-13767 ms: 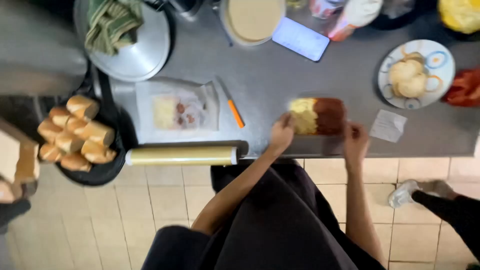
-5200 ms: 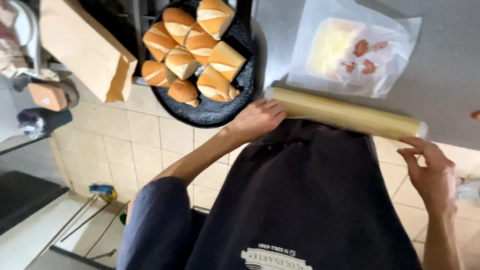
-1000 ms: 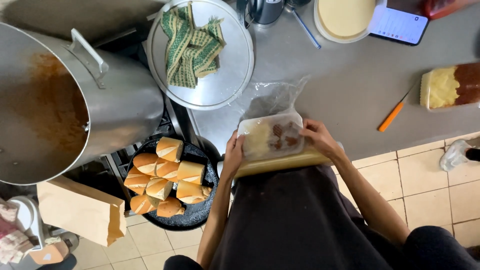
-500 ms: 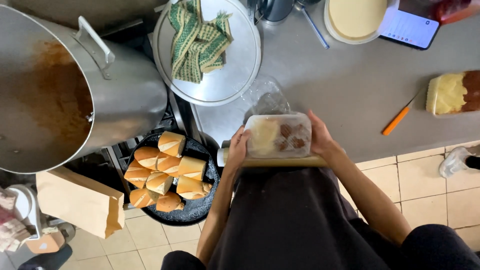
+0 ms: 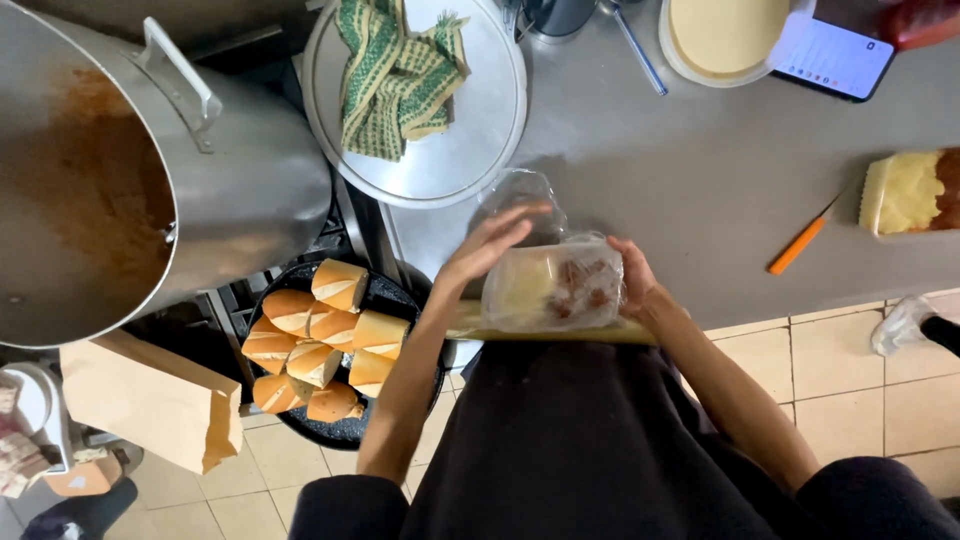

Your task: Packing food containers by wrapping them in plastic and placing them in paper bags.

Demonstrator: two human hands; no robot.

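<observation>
A small clear tray (image 5: 553, 288) of pale and brownish food, covered in cling film, is lifted just above the counter's front edge. My right hand (image 5: 634, 280) grips its right end. My left hand (image 5: 486, 248) is at its left end with fingers spread, pulling loose film (image 5: 522, 195) over the top. The roll of cling film (image 5: 560, 333) lies along the counter edge right under the tray.
A black pan of bread rolls (image 5: 318, 345) sits at the left on the stove, beside a big steel pot (image 5: 130, 190). A round lid with a green cloth (image 5: 415, 95), an orange knife (image 5: 800, 243), a yellow-brown food block (image 5: 915, 190), a phone (image 5: 832, 55) and a paper bag (image 5: 150, 400) lie around.
My left hand has come off the tray's side and opened, drawing film upward over the tray. The tray stays held by my right hand above the roll.
</observation>
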